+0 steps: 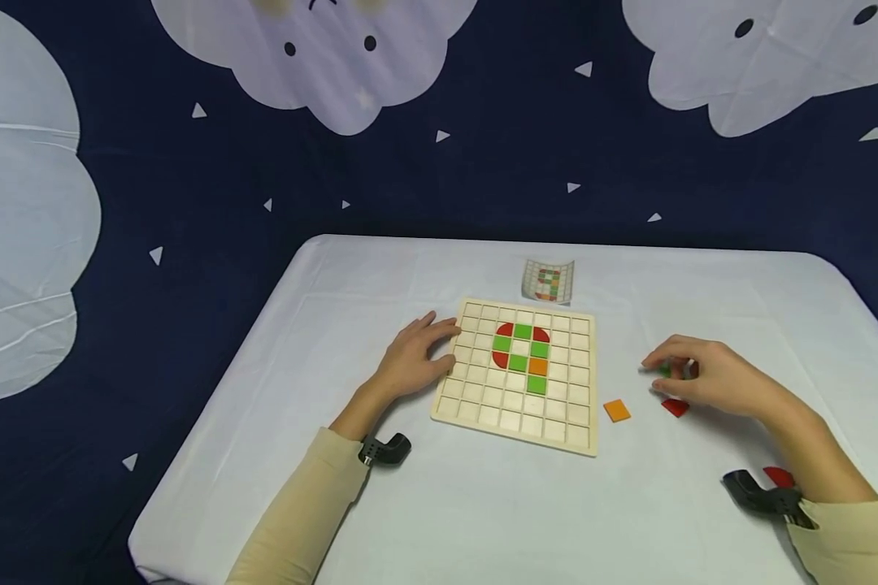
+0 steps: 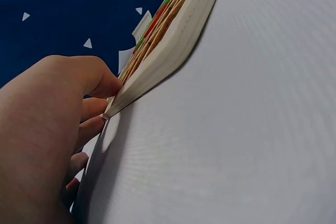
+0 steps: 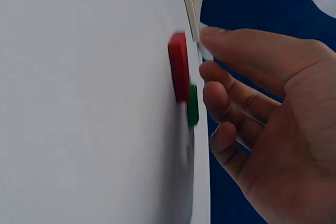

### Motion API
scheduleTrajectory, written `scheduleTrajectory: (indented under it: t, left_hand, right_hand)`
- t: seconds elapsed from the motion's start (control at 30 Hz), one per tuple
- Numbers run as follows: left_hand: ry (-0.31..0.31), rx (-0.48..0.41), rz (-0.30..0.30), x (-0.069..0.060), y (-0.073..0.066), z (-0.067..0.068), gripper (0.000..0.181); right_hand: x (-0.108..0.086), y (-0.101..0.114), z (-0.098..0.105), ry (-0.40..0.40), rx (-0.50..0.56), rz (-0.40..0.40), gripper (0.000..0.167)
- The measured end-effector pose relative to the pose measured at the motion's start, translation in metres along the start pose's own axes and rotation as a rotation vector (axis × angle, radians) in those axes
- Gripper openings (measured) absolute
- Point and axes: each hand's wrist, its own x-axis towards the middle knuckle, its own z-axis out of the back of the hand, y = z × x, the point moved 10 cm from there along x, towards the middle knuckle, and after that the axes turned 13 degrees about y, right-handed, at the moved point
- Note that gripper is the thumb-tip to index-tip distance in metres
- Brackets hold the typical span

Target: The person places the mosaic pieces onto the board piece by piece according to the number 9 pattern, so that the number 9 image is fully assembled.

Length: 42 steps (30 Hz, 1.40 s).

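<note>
A square wooden grid board (image 1: 475, 406) lies on the white table. Red, green and orange tiles fill some of its cells. At its left edge, my left hand (image 1: 412, 357) rests its thumb and fingertips against the rim; the left wrist view shows the thumb (image 2: 107, 85) touching the board's side (image 2: 173, 51). To the right of the board, my right hand (image 1: 702, 374) hovers over a green tile (image 1: 663, 370), partly hidden by the fingers. Its thumb and fingers are apart with nothing between them. A red tile (image 1: 675, 407) lies just below that hand, and also shows in the right wrist view.
A small picture card (image 1: 549, 282) with a similar tile pattern lies behind the board. An orange tile (image 1: 617, 410) sits right of the board, and another red tile (image 1: 779, 477) lies by the right wrist. Dark blue patterned cloth (image 1: 512, 179) hangs behind the table.
</note>
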Motion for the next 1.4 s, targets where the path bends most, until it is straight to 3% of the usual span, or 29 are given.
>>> scheduleTrajectory:
  t: [0.17, 0.73, 1.4]
  left_hand:
    - [0.004, 0.008, -0.002, 0.001, -0.001, 0.000, 0.048]
    - [0.005, 0.002, -0.003, 0.003, -0.004, -0.004, 0.049]
    - [0.002, 0.002, 0.006, 0.002, 0.002, -0.002, 0.049]
  right_hand:
    - [-0.006, -0.009, 0.004, 0.018, -0.005, -0.031, 0.027]
    - [-0.019, -0.023, 0.013, -0.001, 0.029, -0.013, 0.040]
    - [-0.015, -0.031, 0.009, -0.006, -0.034, -0.086, 0.034]
